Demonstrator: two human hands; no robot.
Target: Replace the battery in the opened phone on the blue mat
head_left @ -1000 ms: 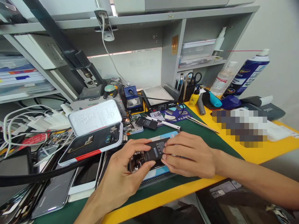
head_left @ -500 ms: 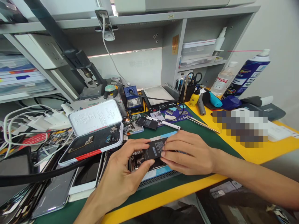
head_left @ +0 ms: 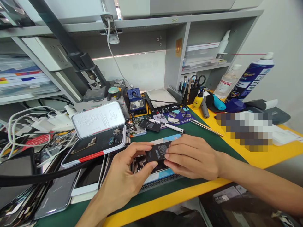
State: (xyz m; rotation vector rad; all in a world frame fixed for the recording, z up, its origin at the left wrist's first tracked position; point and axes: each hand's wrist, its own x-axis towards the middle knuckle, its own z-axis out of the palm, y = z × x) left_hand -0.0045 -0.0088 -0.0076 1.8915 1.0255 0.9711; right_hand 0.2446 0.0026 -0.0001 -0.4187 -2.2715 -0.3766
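A black phone battery [head_left: 156,152] with pale print is between my two hands, over an opened phone [head_left: 138,164]. My left hand [head_left: 127,168] has thumb and forefinger closed on the battery's long edges. Folded over its right end are the fingers of my right hand [head_left: 194,156], which hide that end and most of the phone there. The phone lies on a blue-and-white pad [head_left: 163,173] with a perforated front. Behind it, a second black battery [head_left: 149,125] rests beside a white pen-like tool [head_left: 168,126].
An open white tin [head_left: 94,154] with small parts stands on the left, above several phones [head_left: 87,176]. A heating plate [head_left: 163,101] is at the back. Tweezers [head_left: 205,127] lie right of it. A spray can [head_left: 251,77] and a clear bottle [head_left: 228,81] stand far right.
The view has shifted slightly, moving the background a little right and down. Both hands keep their hold on the battery, with almost no movement.
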